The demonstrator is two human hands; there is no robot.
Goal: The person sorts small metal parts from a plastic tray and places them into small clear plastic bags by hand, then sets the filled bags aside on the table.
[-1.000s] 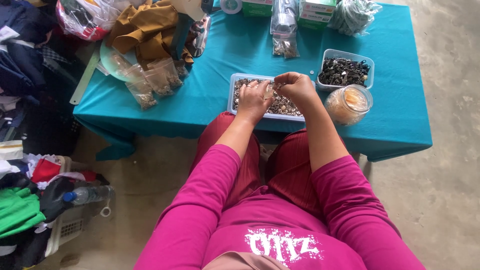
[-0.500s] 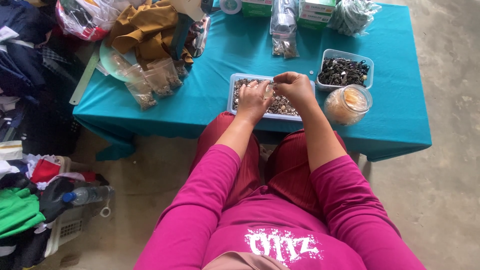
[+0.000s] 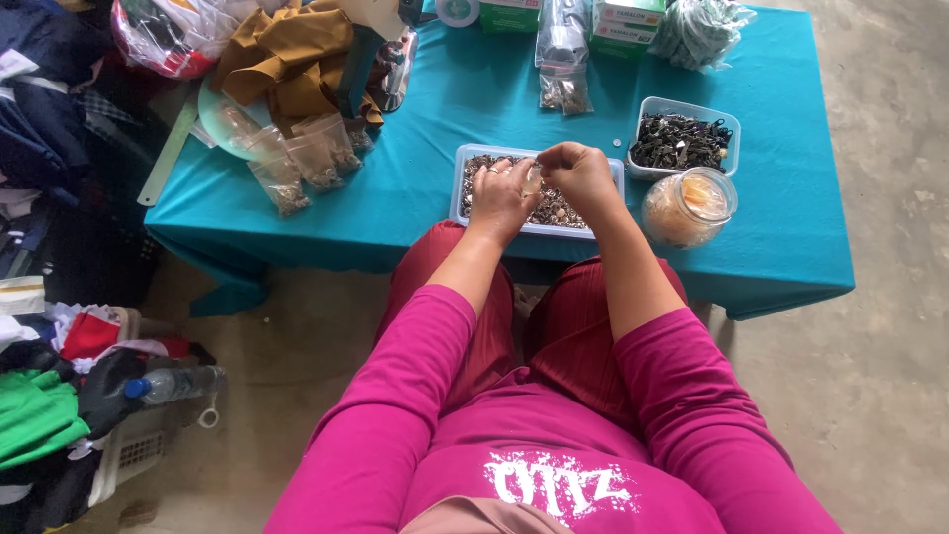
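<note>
A small pale piece (image 3: 534, 179) is pinched between the left hand (image 3: 501, 198) and right hand (image 3: 576, 175) — best kept low over the tray (image 3: 460, 188) — so nothing is spilled.

One head-worn view looks steeply down, fairly near, over the lap onto the teal table (image 3: 435, 178).

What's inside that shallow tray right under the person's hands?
The shallow tray holds a heap of small, mixed silvery and dark pieces, too small to identify. The left hand and right hand cover its middle, so what lies beneath them, and what the fingers pinch, cannot be seen.
</note>
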